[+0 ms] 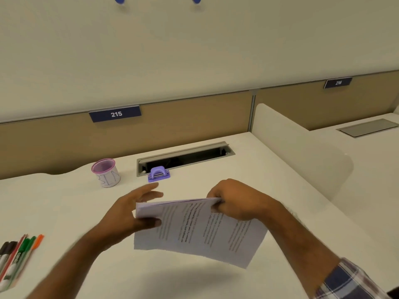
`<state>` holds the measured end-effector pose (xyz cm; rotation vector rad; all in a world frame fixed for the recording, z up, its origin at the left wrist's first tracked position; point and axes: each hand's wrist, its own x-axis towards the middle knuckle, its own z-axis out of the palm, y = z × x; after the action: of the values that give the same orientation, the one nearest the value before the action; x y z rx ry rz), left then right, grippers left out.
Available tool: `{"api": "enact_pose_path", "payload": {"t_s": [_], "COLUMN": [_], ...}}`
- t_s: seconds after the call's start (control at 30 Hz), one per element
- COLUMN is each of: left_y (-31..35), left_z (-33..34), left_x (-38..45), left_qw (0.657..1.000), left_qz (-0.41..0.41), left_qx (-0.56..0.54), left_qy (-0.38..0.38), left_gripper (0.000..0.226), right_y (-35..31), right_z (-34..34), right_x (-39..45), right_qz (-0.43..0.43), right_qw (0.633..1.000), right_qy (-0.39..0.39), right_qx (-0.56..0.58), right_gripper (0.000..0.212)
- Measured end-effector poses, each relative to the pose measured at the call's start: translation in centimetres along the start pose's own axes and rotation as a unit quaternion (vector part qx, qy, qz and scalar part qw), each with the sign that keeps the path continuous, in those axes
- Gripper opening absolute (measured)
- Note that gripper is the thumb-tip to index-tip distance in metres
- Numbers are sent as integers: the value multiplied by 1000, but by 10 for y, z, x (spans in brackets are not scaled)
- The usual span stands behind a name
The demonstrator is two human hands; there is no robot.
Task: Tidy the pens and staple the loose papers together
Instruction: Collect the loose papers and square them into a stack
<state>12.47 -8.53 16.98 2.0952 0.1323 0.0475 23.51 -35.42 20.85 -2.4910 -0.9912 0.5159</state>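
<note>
A stack of printed white papers (200,229) is lifted above the desk in front of me. My right hand (235,201) pinches its top right corner with curled fingers. My left hand (133,210) holds the stack's left edge, thumb on the front of the sheets and fingers stretched out behind them. A small purple stapler (158,174) sits on the desk beyond the papers, touched by neither hand. Several pens and markers (17,255) lie bunched at the lower left. A pink-rimmed mesh cup (106,172) wrapped in a handwritten paper label stands left of the stapler.
A grey cable slot (185,157) is cut into the white desk (64,212) behind the stapler. A tan partition with sign 215 (115,114) closes the back. A white divider (302,152) bounds the right side.
</note>
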Motion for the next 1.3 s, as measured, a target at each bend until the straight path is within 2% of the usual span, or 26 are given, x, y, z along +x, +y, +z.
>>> {"api": "enact_pose_path", "payload": {"t_s": [0.07, 0.13, 0.17, 0.2, 0.23, 0.3, 0.37, 0.4, 0.47, 0.53, 0.6, 0.67, 0.7, 0.8, 0.87, 0.9, 1.0, 1.17, 1.3], "left_y": [-1, 1, 2, -1, -3, -8, -11, -12, -14, -16, -18, -23, -25, -30, -30, -30, -40, -65, -66], "left_z": [7, 14, 16, 17, 17, 14, 10, 9, 6, 4, 4, 4, 5, 8, 15, 22, 47, 84, 84], "left_x": [-1, -4, -5, -6, -8, -9, -11, -12, -13, -13, -14, -14, -14, -16, -18, -19, -20, -25, -29], "left_qw": [997, 996, 997, 997, 997, 995, 991, 989, 985, 981, 979, 979, 979, 975, 969, 965, 954, 954, 957], "left_qz": [-15, -18, -22, -25, -34, -52, -54, -50, -48, -41, -31, -34, -40, -51, -47, -42, -44, -87, -82], "left_qx": [-69, -84, -79, -69, -61, -63, -94, -110, -141, -166, -181, -180, -179, -186, -184, -185, -163, -148, -126], "left_qy": [-15, -6, 2, 13, 29, 65, 80, 86, 91, 92, 89, 83, 87, 113, 156, 181, 249, 244, 250], "left_gripper": [47, 21, 15, 18, 23, 22, 9, 12, 18, 23, 35, 49, 46, 24, 14, 13, 18, 19, 21], "right_y": [-4, -2, 2, 7, 14, 32, 51, 60, 72, 79, 82, 81, 82, 79, 72, 65, 54, 60, 63], "right_z": [-1, 0, 2, 3, 6, 11, 16, 20, 33, 51, 68, 77, 78, 70, 65, 63, 77, 121, 120], "right_x": [0, 0, 1, 1, 1, -2, -8, -11, -11, -6, 1, 5, 5, 5, 6, 6, 12, 20, 16], "right_qz": [-5, -7, -6, -4, -2, -20, -46, -34, 7, 13, -11, -4, 5, 26, 28, 24, 32, 110, 100], "right_qw": [1000, 1000, 1000, 999, 997, 972, 908, 881, 847, 816, 781, 764, 765, 803, 833, 838, 823, 846, 843], "right_qy": [-1, 7, 16, 34, 70, 213, 352, 371, 318, 214, 128, 98, 99, 127, 186, 222, 303, 279, 295], "right_qx": [10, 11, 14, 18, 28, 98, 224, 291, 426, 536, 611, 638, 636, 581, 521, 498, 479, 442, 439], "right_gripper": [22, 21, 19, 17, 21, 49, 73, 85, 109, 122, 95, 67, 61, 38, 25, 21, 19, 11, 12]}}
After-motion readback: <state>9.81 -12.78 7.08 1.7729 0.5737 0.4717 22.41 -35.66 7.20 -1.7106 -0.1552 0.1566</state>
